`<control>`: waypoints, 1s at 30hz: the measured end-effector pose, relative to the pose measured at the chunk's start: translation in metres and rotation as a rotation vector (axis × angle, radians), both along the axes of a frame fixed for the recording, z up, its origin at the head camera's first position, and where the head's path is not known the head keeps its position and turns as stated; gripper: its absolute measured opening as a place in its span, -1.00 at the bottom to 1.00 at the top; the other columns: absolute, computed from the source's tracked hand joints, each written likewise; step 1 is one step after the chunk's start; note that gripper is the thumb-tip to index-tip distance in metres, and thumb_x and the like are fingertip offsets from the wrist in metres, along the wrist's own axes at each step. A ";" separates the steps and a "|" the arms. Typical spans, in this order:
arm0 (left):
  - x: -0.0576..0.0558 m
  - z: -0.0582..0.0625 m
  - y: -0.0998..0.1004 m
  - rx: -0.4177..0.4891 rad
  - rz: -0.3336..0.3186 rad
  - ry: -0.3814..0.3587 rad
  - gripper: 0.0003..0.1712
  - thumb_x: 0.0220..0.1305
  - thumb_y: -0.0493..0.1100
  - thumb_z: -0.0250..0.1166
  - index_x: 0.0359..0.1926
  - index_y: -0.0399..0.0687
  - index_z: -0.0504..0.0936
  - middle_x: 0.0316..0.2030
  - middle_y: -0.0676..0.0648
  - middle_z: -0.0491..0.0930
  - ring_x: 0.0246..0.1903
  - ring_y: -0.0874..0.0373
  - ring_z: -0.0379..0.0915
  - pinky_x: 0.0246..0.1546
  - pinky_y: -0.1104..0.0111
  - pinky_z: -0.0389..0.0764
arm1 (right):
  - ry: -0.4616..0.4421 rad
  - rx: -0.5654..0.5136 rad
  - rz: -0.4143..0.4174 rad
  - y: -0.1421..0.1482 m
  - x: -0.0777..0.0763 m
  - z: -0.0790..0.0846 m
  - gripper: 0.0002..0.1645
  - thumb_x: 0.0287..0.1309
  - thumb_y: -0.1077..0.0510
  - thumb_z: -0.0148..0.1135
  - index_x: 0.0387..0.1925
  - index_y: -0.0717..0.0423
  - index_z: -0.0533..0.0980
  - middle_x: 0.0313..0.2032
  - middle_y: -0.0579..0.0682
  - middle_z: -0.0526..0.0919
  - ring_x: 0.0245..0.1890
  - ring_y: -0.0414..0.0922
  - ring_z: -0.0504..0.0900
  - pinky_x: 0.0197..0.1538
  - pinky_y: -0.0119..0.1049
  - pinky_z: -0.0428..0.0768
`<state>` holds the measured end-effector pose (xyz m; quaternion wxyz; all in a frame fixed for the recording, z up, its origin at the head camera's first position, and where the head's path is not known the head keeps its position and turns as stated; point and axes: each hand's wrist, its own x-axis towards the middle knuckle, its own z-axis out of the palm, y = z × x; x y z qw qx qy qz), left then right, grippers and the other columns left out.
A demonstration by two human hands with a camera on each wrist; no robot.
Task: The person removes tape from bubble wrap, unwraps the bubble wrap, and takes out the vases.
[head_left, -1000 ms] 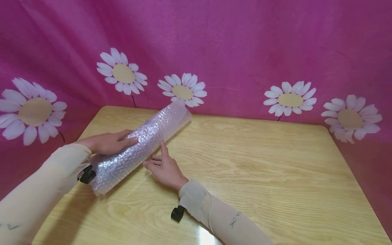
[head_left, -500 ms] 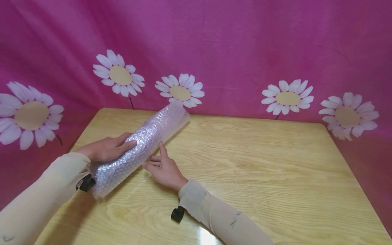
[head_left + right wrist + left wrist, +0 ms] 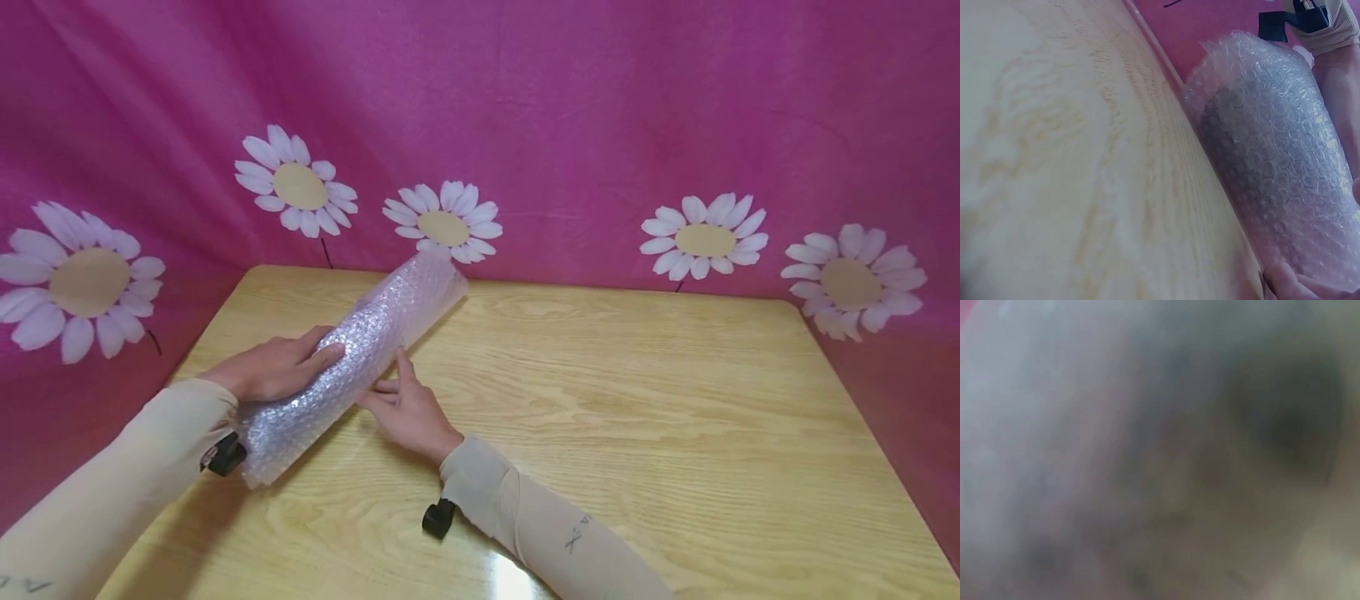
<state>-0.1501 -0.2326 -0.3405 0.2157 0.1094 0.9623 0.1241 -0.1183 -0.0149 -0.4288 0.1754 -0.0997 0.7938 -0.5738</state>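
Note:
A roll of clear bubble wrap [image 3: 367, 333] lies slantwise at the left of the table in the head view, its far end toward the back edge. My left hand [image 3: 281, 367] holds it from the left, thumb across the top and the other fingers mostly hidden behind. On the near side my right hand [image 3: 408, 412] holds its lower edge, index finger stretched along the side and thumb tip tucked under. The right wrist view shows the bubble wrap [image 3: 1272, 144] close up, something darker showing through it, with fingertips [image 3: 1288, 281] at its edge. The left wrist view is a close blur.
The wooden table [image 3: 637, 400] stretches away to the right of the roll. Behind and at both sides hangs a pink cloth [image 3: 570, 125] printed with white daisies. Small black cameras [image 3: 438, 518] sit on the wrists.
The left hand and the near end of the roll have shifted slightly right and down in the head view. The right hand stays almost where it was, with its grip much the same.

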 end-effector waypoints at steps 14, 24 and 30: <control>0.008 0.005 0.013 0.038 0.052 -0.080 0.03 0.47 0.55 -0.31 0.68 0.02 -0.14 0.55 -0.42 0.17 0.41 -0.47 0.30 0.32 -0.45 0.33 | -0.034 -0.032 -0.048 0.004 0.000 0.004 0.32 0.24 -0.49 0.24 0.68 -0.02 -0.22 0.28 0.10 0.65 0.18 -0.05 0.69 0.29 -0.06 0.63; 0.010 0.009 0.026 0.064 0.083 -0.142 0.06 0.45 0.58 -0.32 0.68 0.05 -0.20 0.53 -0.48 0.16 0.34 -0.42 0.39 0.27 -0.42 0.42 | -0.060 -0.089 -0.063 0.011 -0.001 0.007 0.31 0.23 -0.43 0.30 0.68 -0.05 -0.20 0.25 0.07 0.63 0.18 -0.06 0.67 0.09 -0.18 0.70; 0.012 0.010 0.032 0.100 0.093 -0.170 0.05 0.47 0.55 -0.31 0.67 0.01 -0.20 0.54 -0.47 0.14 0.38 -0.45 0.35 0.31 -0.41 0.40 | -0.110 -0.129 -0.069 0.015 0.000 0.008 0.27 0.26 -0.39 0.31 0.68 -0.14 -0.21 0.25 0.06 0.58 0.04 -0.06 0.74 0.11 -0.13 0.72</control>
